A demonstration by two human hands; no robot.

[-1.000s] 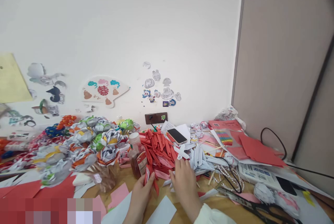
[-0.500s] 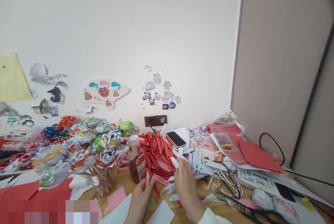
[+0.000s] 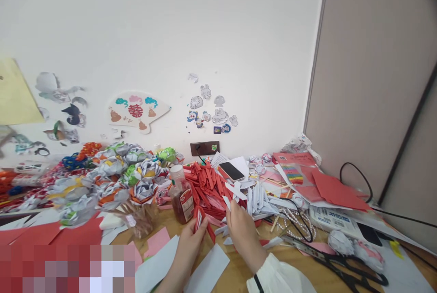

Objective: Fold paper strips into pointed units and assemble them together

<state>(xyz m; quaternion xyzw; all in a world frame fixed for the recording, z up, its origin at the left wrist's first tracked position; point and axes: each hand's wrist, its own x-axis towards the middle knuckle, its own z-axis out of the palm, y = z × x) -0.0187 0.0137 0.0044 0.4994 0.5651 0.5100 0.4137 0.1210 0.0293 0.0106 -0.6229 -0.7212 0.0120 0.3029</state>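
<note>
My left hand [image 3: 191, 242] is closed on folded red paper [image 3: 198, 215] with white edges, just in front of the brown liquid bottle [image 3: 181, 203]. A short white folded paper strip [image 3: 226, 201] sticks up from the closed fingers of my right hand [image 3: 241, 229]. The two hands are a little apart. Behind them spreads a heap of folded red strips [image 3: 206, 186], and a bunch of folded white strips [image 3: 256, 199] lies to its right. Flat white paper [image 3: 208, 268] rests on the table below my hands.
Crumpled paper flowers [image 3: 143, 192] are heaped at the left, behind a clear cup of sticks [image 3: 140, 222]. A phone [image 3: 232, 171] lies beyond the red strips. At the right are black-handled scissors [image 3: 351, 265], a bead string [image 3: 300, 229] and red sheets [image 3: 337, 192].
The view has tipped slightly downward, so the wall and table appear higher. Both hands keep their hold, and more of the right sleeve shows.
</note>
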